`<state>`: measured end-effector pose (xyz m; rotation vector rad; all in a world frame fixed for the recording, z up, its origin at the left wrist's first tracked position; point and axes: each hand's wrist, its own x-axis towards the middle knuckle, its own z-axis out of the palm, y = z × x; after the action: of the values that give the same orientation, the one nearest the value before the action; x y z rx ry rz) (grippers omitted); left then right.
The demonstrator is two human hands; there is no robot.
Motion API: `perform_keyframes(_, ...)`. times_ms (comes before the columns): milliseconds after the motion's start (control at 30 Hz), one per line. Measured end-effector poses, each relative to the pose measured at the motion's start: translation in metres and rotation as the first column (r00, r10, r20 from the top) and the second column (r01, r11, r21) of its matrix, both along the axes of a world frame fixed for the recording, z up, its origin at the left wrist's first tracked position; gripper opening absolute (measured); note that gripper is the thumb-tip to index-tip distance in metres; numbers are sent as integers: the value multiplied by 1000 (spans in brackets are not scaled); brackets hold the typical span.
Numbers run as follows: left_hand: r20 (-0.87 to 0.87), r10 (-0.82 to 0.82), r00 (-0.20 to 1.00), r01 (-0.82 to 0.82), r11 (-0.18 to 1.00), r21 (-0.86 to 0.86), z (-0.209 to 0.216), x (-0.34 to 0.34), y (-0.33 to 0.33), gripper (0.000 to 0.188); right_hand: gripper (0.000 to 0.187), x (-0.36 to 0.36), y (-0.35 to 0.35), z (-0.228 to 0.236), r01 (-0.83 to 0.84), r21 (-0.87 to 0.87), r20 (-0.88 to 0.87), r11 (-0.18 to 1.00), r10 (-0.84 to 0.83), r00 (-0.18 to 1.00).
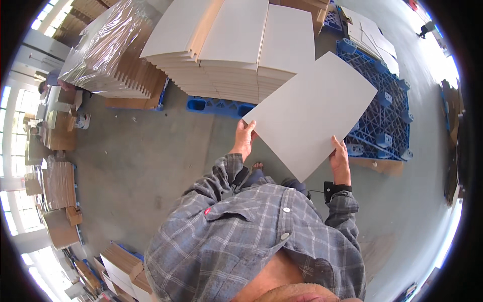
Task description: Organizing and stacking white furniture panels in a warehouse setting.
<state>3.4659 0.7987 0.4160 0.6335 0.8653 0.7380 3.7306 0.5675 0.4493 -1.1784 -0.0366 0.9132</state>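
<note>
A white rectangular board (317, 110) is held tilted in front of me, one corner pointing down toward my body. My left hand (245, 135) grips its left corner, thumb on the top face and the other fingers mostly hidden beneath. On the lower right edge, my right hand (339, 155) pinches the board with the thumb on top. Just beyond it stand tall stacks of similar white boards (234, 35) on a blue plastic pallet (221, 106). The board's far part overlaps the nearest right stack in the view.
To the right lies a blue lattice pallet (385, 98) with its feet upward. Film-wrapped stacked boards (108, 55) stand at the far left. More cardboard stacks (63, 186) line the left side, where a person (53, 79) is partly visible. Grey concrete floor (136, 171) spreads between them.
</note>
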Motion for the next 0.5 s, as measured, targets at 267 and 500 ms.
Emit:
perform_keyframes(267, 43, 146, 988, -142, 986, -87, -47, 113, 60, 30, 35, 153, 133, -25, -53, -23, 61, 998, 54, 997)
perform_keyframes(500, -10, 316, 949, -316, 946, -72, -58, 223, 88, 29, 27, 289, 244, -90, 42, -320, 496, 947, 130, 859)
